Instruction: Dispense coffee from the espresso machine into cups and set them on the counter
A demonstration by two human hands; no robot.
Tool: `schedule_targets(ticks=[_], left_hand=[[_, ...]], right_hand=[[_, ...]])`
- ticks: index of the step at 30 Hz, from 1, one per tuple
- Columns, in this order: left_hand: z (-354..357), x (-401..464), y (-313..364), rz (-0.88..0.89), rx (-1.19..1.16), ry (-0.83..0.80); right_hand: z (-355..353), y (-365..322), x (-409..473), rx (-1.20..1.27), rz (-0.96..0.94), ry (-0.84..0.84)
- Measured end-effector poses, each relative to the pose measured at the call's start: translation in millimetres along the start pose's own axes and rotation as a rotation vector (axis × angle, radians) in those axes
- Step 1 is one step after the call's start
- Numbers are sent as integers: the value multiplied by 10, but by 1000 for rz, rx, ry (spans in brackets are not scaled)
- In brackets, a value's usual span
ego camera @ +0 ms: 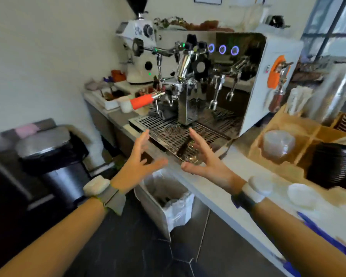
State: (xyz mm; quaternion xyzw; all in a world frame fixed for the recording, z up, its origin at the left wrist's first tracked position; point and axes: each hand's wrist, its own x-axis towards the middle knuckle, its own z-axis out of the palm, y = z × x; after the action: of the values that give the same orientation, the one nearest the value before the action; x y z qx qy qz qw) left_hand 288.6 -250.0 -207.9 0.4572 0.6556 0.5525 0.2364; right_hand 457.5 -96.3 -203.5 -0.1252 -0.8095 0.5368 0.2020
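The espresso machine [254, 76] stands on the counter [224, 186], white-sided with chrome fittings and three blue-lit buttons. A portafilter with an orange handle [141, 101] is locked into its left group. Its metal drip tray [174, 134] holds no cup. My left hand [141, 160] and my right hand [204, 158] hover side by side in front of the drip tray, palms facing each other, fingers spread and holding nothing. A small white cup [126, 105] stands on the counter left of the machine.
A white coffee grinder [140, 54] stands behind the machine's left side. Wooden compartments [288, 126] at the right hold stacked clear lids [279, 143] and black lids [332, 166]. A lined white bin [168, 198] and a steel pedal bin [48, 148] stand on the floor.
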Motion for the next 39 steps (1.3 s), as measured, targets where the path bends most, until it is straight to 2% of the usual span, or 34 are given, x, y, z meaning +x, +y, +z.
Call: schedule_targets(ticks=[6,15,20,30,39], left_hand=[[-766,-49,-349,-52,-1,206],[-1793,515,-957,-95,-3,310],[-2366,1135,-1156,-115,-32,285],[-3040,2025,-1531,-145,-48,216],[-3712,3226,-2206,-160,-104,-46]], right_hand=[[633,-17,811,69,-14,-171],[1410,62,2077,92,-28,-213],[1694,100,2887,138,-12,-166],[1830,287,3880,121,77,-48],[1880,577,4850,77,146,175]])
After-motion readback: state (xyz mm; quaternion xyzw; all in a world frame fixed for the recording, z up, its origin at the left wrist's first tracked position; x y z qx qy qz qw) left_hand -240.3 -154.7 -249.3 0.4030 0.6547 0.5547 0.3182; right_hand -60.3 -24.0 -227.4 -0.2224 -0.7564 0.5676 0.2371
